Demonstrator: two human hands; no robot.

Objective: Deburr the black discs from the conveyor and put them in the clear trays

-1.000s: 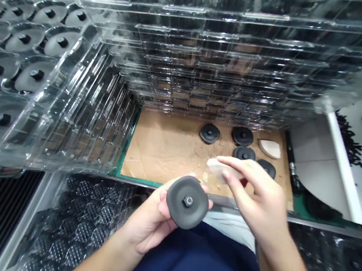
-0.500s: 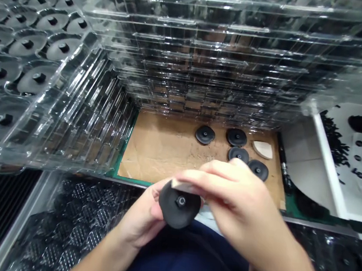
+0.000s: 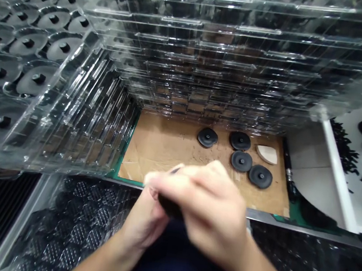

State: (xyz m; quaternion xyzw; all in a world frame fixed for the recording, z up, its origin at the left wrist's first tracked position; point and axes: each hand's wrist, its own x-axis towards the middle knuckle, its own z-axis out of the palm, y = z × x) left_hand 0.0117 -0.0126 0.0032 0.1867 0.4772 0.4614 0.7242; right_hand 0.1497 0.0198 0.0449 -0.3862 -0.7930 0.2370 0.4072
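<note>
My left hand is closed round a round black plastic part, holding it near my body above the front edge of the bench. Closed and blurred, my right hand lies over the top of that part and covers most of it. The pale flat piece in my right fingers is hidden behind them now. Beyond my hands, a similar pale wedge-shaped piece lies on the cardboard. Several like black parts, among them a black disc with a central stub, rest beside it.
Stacked clear plastic trays rise behind the cardboard. At left, another tray stack holds black parts. A white bin with small black pieces stands at right. Below the bench edge is a tray with black parts.
My right hand has moved left and over the black part, hiding its face and the pale piece. The black part has tilted out of clear view. The view has shifted slightly.
</note>
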